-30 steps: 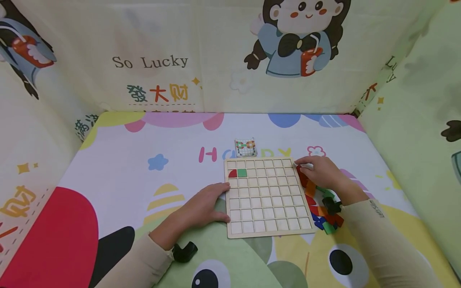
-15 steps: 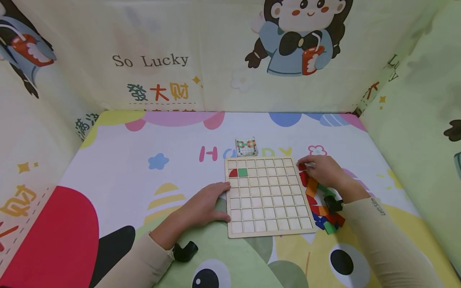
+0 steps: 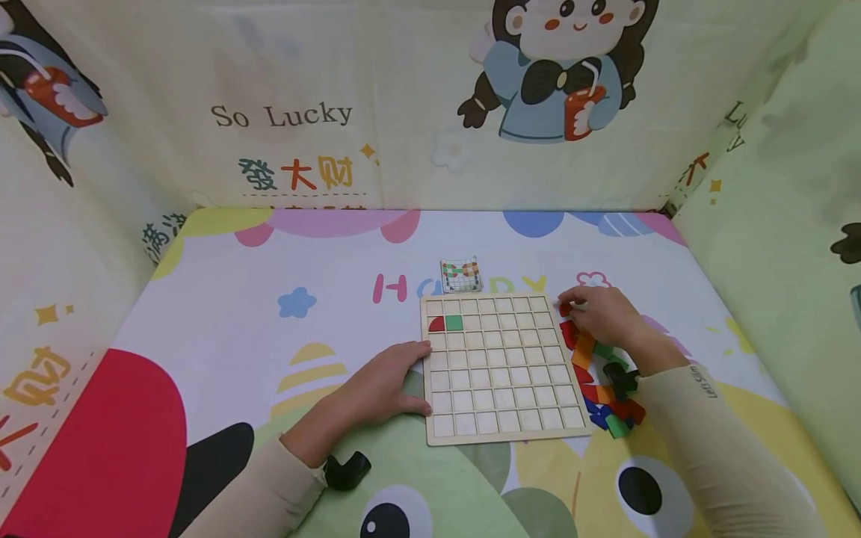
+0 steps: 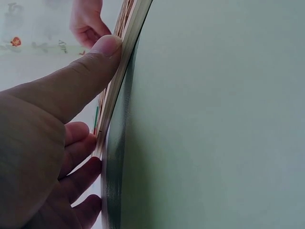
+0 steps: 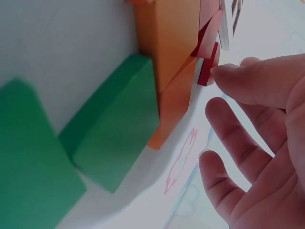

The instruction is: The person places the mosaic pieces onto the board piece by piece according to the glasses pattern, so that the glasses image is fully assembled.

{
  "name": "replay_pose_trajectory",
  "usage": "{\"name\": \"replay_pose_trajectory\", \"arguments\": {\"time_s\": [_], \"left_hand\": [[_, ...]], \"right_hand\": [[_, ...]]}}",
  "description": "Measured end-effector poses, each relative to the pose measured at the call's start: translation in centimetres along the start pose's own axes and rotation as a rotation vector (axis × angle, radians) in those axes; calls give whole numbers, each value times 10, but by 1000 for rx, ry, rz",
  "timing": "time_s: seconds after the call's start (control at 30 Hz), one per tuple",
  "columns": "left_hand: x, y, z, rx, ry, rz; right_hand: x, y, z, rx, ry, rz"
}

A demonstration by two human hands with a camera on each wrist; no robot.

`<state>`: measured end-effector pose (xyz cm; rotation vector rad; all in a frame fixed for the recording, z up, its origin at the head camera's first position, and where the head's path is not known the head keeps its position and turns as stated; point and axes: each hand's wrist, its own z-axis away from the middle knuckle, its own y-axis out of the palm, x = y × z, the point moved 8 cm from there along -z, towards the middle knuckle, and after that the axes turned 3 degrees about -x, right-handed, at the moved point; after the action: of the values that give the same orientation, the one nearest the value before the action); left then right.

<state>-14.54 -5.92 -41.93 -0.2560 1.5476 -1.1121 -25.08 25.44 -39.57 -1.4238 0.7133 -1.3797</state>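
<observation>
A wooden grid board lies flat on the table, with a red quarter-round piece and a green square piece set in its second row. My left hand rests against the board's left edge, thumb and fingers spread along it; the left wrist view shows the thumb touching the rim. Off the board's upper right corner, my right hand pinches a small red block between thumb and index finger. The other fingers of that hand are loosely bent.
Several loose blocks lie in a pile right of the board, among them an orange block, a blue block and a green block. Behind the board lies a small pattern card. A patterned cloth wall stands behind the table.
My right hand has shifted slightly right, away from the board's edge, and the red blocks beneath it show more. My left hand has stayed at the board's left edge.
</observation>
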Motion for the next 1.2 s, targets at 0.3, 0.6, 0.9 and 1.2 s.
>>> {"name": "replay_pose_trajectory", "arguments": {"time_s": [0.3, 0.6, 0.9, 1.2], "left_hand": [[0, 0, 0, -3, 4, -3], [1, 1, -1, -9, 13, 2], [1, 0, 0, -9, 1, -3], [-1, -1, 0, -13, 10, 1]], "right_hand": [[-3, -1, -1, -13, 12, 5], [-4, -2, -4, -15, 29, -9], [-7, -3, -5, -27, 32, 9], [-6, 0, -3, -31, 26, -54]]}}
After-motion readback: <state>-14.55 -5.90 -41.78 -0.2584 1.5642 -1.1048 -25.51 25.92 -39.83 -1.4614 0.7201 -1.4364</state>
